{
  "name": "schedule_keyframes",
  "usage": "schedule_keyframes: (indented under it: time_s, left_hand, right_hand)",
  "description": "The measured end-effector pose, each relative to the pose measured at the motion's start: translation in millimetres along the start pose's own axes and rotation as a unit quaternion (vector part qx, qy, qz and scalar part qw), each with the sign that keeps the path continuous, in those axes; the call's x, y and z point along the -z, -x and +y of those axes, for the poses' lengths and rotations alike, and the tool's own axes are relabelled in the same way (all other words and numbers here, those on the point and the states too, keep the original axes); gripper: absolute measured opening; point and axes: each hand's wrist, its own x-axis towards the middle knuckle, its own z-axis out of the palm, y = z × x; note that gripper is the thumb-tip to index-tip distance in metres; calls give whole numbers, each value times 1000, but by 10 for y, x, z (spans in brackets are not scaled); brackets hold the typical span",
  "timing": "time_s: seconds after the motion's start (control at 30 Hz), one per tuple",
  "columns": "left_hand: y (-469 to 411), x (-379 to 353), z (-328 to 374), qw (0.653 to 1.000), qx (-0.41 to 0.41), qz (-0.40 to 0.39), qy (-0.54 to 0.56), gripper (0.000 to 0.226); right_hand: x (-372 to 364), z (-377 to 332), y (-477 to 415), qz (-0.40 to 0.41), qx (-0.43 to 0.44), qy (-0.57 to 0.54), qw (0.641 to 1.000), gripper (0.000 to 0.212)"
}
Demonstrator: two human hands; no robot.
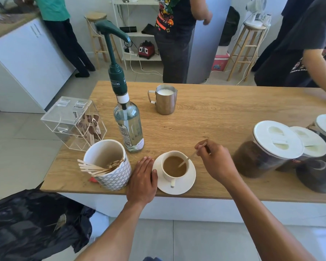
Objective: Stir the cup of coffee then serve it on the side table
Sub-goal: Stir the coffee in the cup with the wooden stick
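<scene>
A white cup of milky brown coffee stands on a white saucer near the front edge of the wooden table. My right hand pinches a thin wooden stir stick whose lower end dips into the coffee. My left hand lies flat on the table with its thumb against the saucer's left rim, holding nothing.
A patterned white holder of wooden sticks sits left of the saucer. Behind it are a clear pump bottle, an acrylic box and a steel milk jug. Several lidded jars crowd the right. A black bag and people surround the table.
</scene>
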Motion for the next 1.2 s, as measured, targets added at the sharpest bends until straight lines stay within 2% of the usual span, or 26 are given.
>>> schedule_keyframes:
  time_s: [0.13, 0.27, 0.4, 0.53, 0.67, 0.77, 0.9, 1.03, 1.13, 1.2]
  left_hand:
    - [3, 9, -25, 1000, -1, 1, -4, 53]
    - [2, 9, -8, 1000, -3, 3, -1, 52]
    - [5, 20, 1, 1000, -7, 9, 2, 51]
    - [7, 35, 18, 1000, -5, 11, 5, 51]
    - [12, 38, 14, 1000, -5, 13, 4, 51]
    - [6, 33, 17, 1000, -5, 13, 3, 51]
    - [8, 34, 6, 1000, -2, 11, 2, 52]
    - [6, 31, 18, 1000, 1, 12, 1, 51]
    - [5, 40, 13, 1000, 0, 13, 0, 51]
    - [7, 38, 19, 1000, -2, 14, 1, 51]
  right_hand:
    - [-15, -23, 7, -37, 10, 3, 999, 20]
    - [37, -10, -9, 4, 7, 4, 1000, 19]
    - [7, -9, 22, -37, 20, 17, 999, 21]
    - [15, -7, 19, -4, 22, 14, 1000, 20]
    - [-25, 10, 54, -34, 18, 10, 999, 20]
    - [18, 25, 30, 3, 14, 7, 1000, 20]
    - [-3, 3, 42, -38, 23, 5, 999, 20]
    - [2, 25, 27, 2, 18, -6, 1000, 19]
    - [-36, 20, 50, -37, 25, -12, 999, 21]
    - [-21, 28, 46, -28, 12, -10, 999, 20]
